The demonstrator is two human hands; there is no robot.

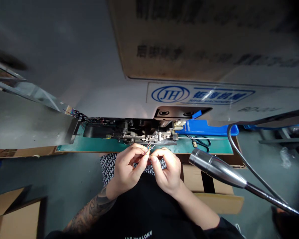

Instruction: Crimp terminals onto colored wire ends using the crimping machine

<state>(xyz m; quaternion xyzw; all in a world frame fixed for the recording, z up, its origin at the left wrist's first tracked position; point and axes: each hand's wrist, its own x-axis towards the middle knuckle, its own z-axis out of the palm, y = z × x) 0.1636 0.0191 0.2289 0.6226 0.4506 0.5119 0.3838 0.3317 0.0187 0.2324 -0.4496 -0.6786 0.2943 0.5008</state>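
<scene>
Both my hands meet at the centre, just in front of a grey machine. My left hand (128, 166) and my right hand (165, 167) each pinch a small bundle of thin coloured wires (150, 147) between thumb and fingertips. The wire ends fan out toward the metal crimping mechanism (149, 135) of the machine, a short way short of it. The fingers of both hands are closed on the wires.
The machine stands on a green base plate (89, 144) and bears a blue logo label (199, 94). A cardboard box (204, 36) sits on top. A blue tray (206, 128) lies right. A metal lamp head (218, 167) on a flexible neck juts in at the right. Cardboard boxes (7, 215) stand lower left.
</scene>
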